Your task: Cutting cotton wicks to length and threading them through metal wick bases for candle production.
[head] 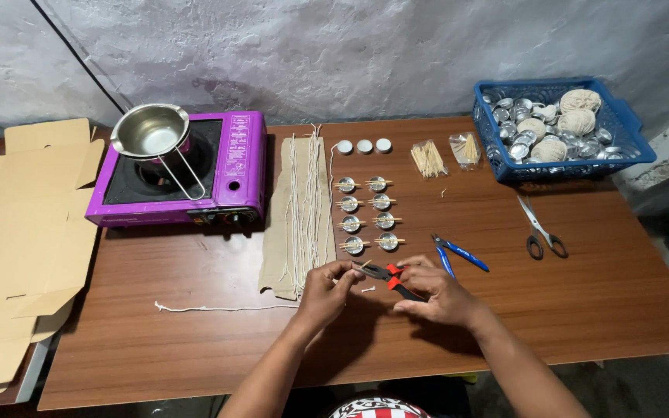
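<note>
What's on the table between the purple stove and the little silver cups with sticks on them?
In the head view, a tan cloth with white strings laid lengthwise lies between the purple stove and the little silver cups.

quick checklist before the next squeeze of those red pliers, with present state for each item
1. Right hand grips the red-handled pliers: ok.
2. Left hand pinches something at the plier tips: ok; what it is, cannot tell.
3. Left fingers out of the plier tips' way: cannot tell, very close.
4. Blue-handled pliers lie apart from the right hand: ok.
5. Cut wicks on the cloth lie straight beside the left hand: ok.
6. Loose string on the table away from both hands: ok.
</note>
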